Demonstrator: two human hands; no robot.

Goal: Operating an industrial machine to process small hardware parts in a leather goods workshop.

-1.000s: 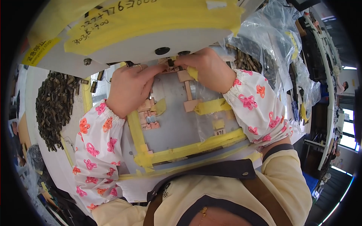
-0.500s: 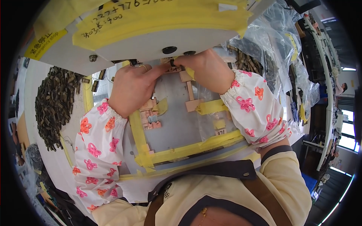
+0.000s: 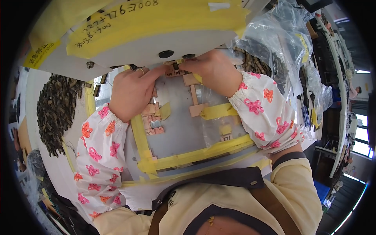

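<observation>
Holding a small, dark, blocky piece between them, left hand and right hand, fingertips close together.

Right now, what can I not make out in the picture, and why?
All in the head view:
Small dark piece: too small to tell whether the left hand or right hand grips it.
Pink blocks: any beneath the left hand are hidden.
Gray plate: far edge hidden by the white machine panel.

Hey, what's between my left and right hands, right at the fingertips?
In the head view, a small dark piece sits between the left hand and right hand, by a pinkish block; exact contact is unclear.
</observation>
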